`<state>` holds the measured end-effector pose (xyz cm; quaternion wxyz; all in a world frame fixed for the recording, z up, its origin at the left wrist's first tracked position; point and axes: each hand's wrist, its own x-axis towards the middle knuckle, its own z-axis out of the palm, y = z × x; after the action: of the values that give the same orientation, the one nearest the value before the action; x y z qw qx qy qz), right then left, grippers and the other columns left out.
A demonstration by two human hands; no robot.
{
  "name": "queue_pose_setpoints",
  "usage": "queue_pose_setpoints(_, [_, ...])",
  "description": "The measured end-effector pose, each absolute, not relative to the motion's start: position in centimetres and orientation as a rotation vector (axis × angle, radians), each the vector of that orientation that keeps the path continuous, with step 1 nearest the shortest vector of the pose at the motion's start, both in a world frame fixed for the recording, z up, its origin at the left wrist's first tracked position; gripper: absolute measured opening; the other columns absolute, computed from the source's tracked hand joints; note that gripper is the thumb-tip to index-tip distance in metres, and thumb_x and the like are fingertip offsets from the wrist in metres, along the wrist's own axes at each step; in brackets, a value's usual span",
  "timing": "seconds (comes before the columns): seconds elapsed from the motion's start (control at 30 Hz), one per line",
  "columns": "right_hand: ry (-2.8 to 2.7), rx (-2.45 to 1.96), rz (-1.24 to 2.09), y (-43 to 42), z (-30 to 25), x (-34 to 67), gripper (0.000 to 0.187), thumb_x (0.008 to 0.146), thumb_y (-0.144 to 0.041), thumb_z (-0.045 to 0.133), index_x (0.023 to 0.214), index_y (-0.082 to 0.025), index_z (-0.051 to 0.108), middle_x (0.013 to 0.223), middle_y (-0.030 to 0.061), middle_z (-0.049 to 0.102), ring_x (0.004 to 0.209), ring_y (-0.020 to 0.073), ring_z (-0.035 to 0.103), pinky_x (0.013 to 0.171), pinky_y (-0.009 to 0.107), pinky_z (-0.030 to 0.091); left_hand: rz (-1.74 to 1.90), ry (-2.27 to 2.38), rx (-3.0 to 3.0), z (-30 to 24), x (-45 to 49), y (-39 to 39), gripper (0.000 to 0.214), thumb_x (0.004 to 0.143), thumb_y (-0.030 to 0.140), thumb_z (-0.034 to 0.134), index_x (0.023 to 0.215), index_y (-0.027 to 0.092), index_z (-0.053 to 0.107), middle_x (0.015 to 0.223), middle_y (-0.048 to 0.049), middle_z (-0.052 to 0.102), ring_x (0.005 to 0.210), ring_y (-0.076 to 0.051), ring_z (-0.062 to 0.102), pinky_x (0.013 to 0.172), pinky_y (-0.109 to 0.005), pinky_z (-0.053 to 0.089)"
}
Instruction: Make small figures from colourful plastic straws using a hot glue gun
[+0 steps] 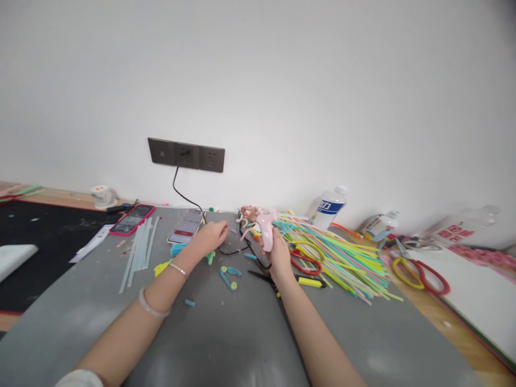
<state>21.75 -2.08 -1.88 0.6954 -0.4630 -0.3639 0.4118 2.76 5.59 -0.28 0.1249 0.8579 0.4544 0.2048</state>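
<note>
My right hand (278, 255) is wrapped round the handle of a pink glue gun (266, 220), which stands roughly upright near the wall side of the table. A black cord runs by its grip. My left hand (212, 236) is closed beside a lit phone (185, 228); whatever its fingers pinch, if anything, is hidden. Short bent pieces of blue pipe cleaner (228, 278) with yellow-green ends lie between my arms. Black-and-yellow pliers (310, 281) rest partly behind my right wrist. Red-and-yellow scissors (308, 258) sit just right of that hand.
A spread of coloured pipe cleaners (346, 252) covers the right side. Translucent glue sticks (141, 247) and a pink-cased phone (133, 219) lie left. A white bottle (328, 207) stands by the wall. More scissors (419, 274) lie far right. A cord hangs from the wall socket (187, 154).
</note>
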Motion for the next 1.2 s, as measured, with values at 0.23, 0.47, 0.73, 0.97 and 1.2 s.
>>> queue_pose_setpoints(0.23, [-0.803,-1.042,0.918,-2.0,-2.0,21.8,0.038,0.086,-0.058,0.052,0.071,-0.023,0.058,0.053,-0.0006,0.054,0.042,0.0146,0.039,0.04,0.028,0.027,0.726,1.45,2.553,0.3,2.7,6.1,0.024,0.095,0.019,0.04,0.106,0.017,0.062,0.088,-0.0097,0.072,0.087,-0.024,0.066,0.087,-0.036,0.044])
queue_pose_setpoints(0.47, [-0.809,-1.045,0.919,-1.9,-2.1,21.9,0.04,0.086,-0.06,0.052,0.07,-0.023,0.059,0.053,-0.0006,0.054,0.042,0.0143,0.04,0.039,0.029,0.029,0.662,1.46,2.58,-0.4,2.7,6.1,0.021,0.093,0.018,0.044,0.086,0.018,0.063,0.062,-0.0039,0.065,0.071,-0.023,0.064,0.079,-0.035,0.044])
queue_pose_setpoints(0.73, [-0.809,-1.039,0.914,-1.9,-2.2,21.9,0.04,0.086,-0.059,0.051,0.07,-0.023,0.057,0.053,-0.0009,0.054,0.042,0.0139,0.039,0.039,0.028,0.028,0.799,1.517,2.545,-0.2,2.6,6.3,0.026,0.09,0.017,0.042,0.105,0.016,0.063,0.085,-0.0122,0.069,0.094,-0.03,0.062,0.089,-0.043,0.041])
queue_pose_setpoints(0.97, [-0.814,-1.035,0.913,-2.0,-2.1,21.9,0.039,0.087,-0.058,0.051,0.07,-0.024,0.057,0.053,-0.0009,0.053,0.041,0.0141,0.038,0.04,0.028,0.028,0.707,1.217,2.455,-0.3,2.5,5.9,0.026,0.093,0.019,0.038,0.109,0.02,0.059,0.062,0.0,0.069,0.064,-0.02,0.066,0.071,-0.03,0.048])
queue_pose_setpoints(1.2, [-0.816,-1.047,0.906,-2.0,-2.1,21.8,0.042,0.085,-0.061,0.052,0.068,-0.023,0.057,0.052,-0.0014,0.053,0.041,0.0142,0.038,0.04,0.029,0.027,0.611,0.977,2.389,-1.1,3.3,5.1,0.032,0.09,0.013,0.036,0.11,0.022,0.059,0.074,0.0005,0.076,0.067,-0.017,0.072,0.064,-0.025,0.053])
